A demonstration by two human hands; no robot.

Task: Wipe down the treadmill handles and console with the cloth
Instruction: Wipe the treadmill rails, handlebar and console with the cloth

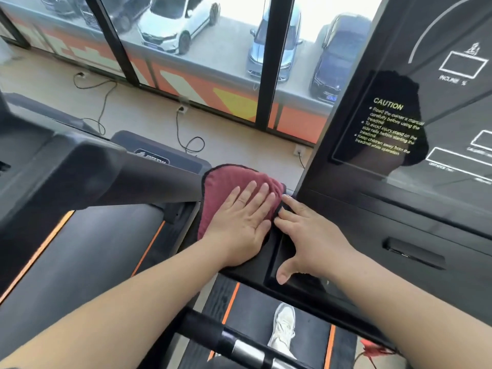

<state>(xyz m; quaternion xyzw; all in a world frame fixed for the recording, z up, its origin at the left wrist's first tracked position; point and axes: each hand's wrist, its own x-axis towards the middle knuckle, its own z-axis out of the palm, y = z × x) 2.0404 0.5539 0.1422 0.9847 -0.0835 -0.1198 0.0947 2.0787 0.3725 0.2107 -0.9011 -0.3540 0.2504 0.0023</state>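
we judge it early: left hand [243, 225] flat-fingered on the cloth [226, 187] at the console [372, 222] edge, right hand [314, 235] splayed, handles [202, 332] left.

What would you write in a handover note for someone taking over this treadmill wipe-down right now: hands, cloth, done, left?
Left hand presses flat on the red cloth, which lies on the console's left ledge beside the screen panel.
Right hand rests spread on the ledge, fingertips at the cloth's edge.
Done: cannot tell beyond this spot.
Left: probably the screen panel and the front handle.
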